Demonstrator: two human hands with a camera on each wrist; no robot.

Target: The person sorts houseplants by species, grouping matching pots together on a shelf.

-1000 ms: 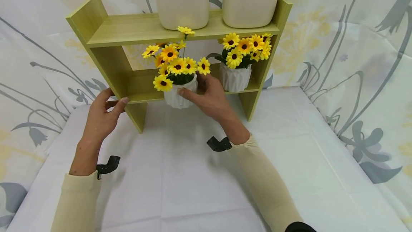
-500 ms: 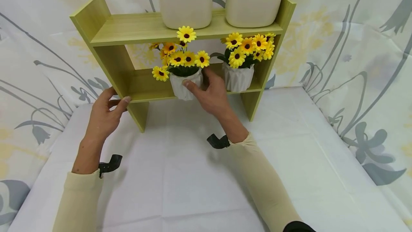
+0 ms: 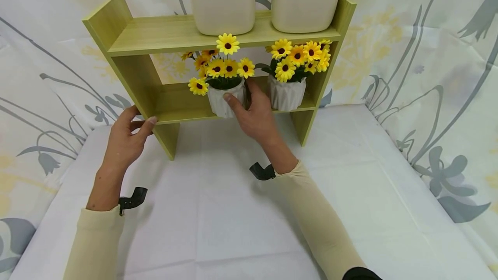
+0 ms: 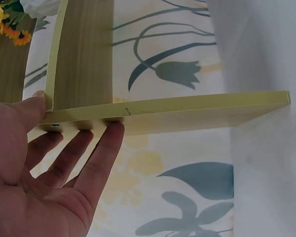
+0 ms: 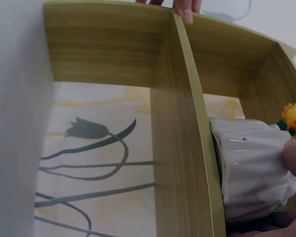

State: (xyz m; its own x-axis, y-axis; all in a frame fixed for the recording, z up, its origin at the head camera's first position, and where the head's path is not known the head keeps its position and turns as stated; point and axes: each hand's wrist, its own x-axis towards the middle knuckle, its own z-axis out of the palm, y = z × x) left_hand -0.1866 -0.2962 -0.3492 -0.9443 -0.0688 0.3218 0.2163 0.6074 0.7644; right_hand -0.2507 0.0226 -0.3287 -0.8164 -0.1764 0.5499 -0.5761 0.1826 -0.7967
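My right hand grips a white ribbed flowerpot with yellow artificial sunflowers, thumb on its front and fingers behind. The pot is at the front edge of the middle board of a light wooden shelf. In the right wrist view, the pot's base sits right by that board's edge; whether it bears on it I cannot tell. My left hand holds the shelf's left side panel. In the left wrist view its thumb lies at the board joint and the fingers touch the panel's outer face.
A matching sunflower pot stands to the right on the middle board. Two larger cream planters with green leaves occupy the top board. A white cloth covers the table, and a patterned curtain hangs behind.
My right hand has raised the sunflower pot slightly, shifted it right and turned it more upright, towards the middle board. My left hand keeps its hold on the side panel.
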